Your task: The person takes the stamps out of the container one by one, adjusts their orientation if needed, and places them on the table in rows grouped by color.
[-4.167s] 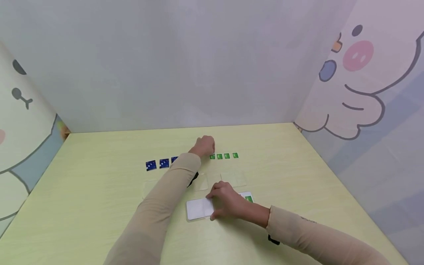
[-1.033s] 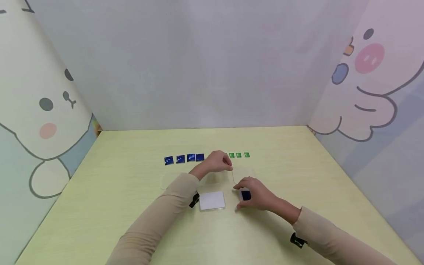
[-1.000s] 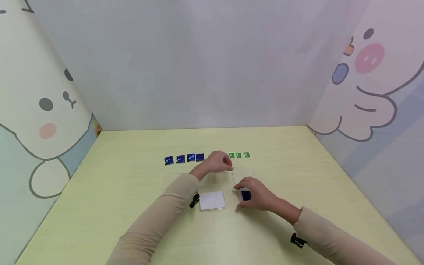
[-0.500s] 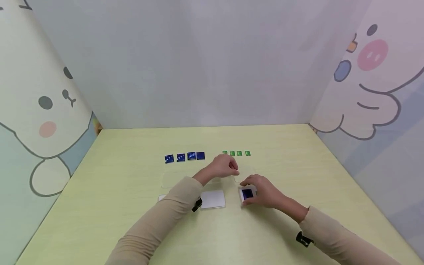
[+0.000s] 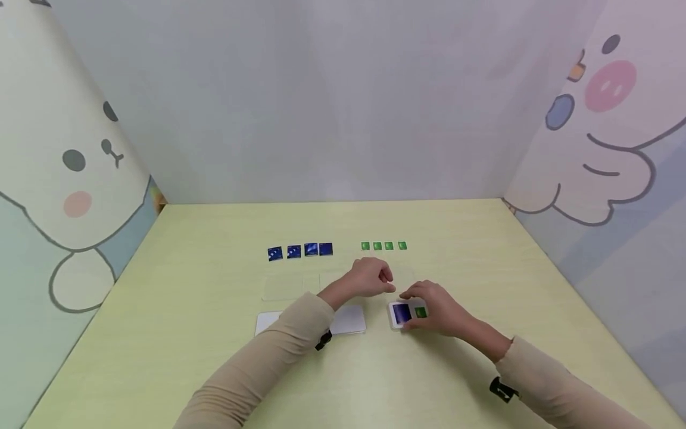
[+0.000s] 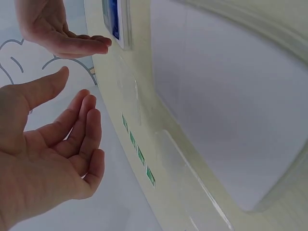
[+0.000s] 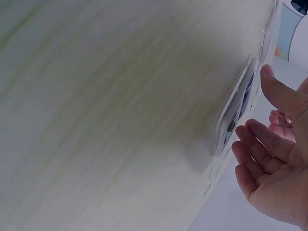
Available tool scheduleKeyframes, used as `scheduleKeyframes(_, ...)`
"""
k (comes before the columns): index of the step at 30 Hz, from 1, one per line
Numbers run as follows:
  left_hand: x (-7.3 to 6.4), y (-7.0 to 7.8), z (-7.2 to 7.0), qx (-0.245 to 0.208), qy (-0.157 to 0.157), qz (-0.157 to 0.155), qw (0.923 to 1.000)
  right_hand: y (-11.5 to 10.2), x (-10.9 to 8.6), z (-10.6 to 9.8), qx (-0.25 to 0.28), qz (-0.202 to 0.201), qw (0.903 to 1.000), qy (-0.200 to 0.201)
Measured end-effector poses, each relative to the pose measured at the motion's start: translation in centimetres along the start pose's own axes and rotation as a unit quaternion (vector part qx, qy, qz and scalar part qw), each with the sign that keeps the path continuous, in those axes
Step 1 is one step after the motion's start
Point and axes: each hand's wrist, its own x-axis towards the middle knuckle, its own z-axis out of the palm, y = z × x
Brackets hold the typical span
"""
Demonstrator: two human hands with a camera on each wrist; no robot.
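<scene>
A white card under a clear cover (image 5: 395, 323) bears a blue square (image 5: 402, 313) and a small green square (image 5: 420, 312). My right hand (image 5: 442, 307) is over its right end, thumb and fingers spread; in the right wrist view a gap shows between the fingers and the card's edge. Behind and left of it, my left hand (image 5: 368, 277) hovers with loosely bent fingers and nothing between them. Two white cards (image 5: 348, 319) lie to the left, partly hidden by the left sleeve. Clear plates (image 5: 284, 287) lie behind them, faint against the table.
Several blue squares (image 5: 293, 251) stand in a row at the back left of the table (image 5: 214, 262). Several small green squares (image 5: 377, 245) form another row to their right. Walls with cartoon animals (image 5: 611, 86) enclose the table's back and sides.
My left hand has drawn back from the green row, rightward and nearer. My right hand has left the middle white card and shifted right, uncovering the blue and green squares on the right-hand card.
</scene>
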Motion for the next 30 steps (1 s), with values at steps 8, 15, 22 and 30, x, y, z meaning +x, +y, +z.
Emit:
scheduleKeyframes(8, -0.2, 1.2, 0.6, 0.021, 0.003, 0.001, 0.9998, 0.8, -0.2, -0.3, -0.018, -0.016, 0.9997, 0.006)
scheduleKeyframes(15, -0.5, 1.8, 1.3, 0.053, 0.0, 0.001, 0.9986, 1.2, -0.7, -0.2, -0.024, -0.018, 0.9995, 0.01)
scheduleKeyframes(22, -0.4, 1.9, 1.8, 0.068, -0.012, 0.005, 0.9976, 2.0, -1.3, 0.0, -0.026, -0.011, 0.9995, 0.016)
scheduleKeyframes(30, -0.3, 1.9, 2.1, 0.086, -0.02, -0.002, 0.9961, 3.1, -1.4, -0.2, -0.035, -0.032, 0.9985, 0.026)
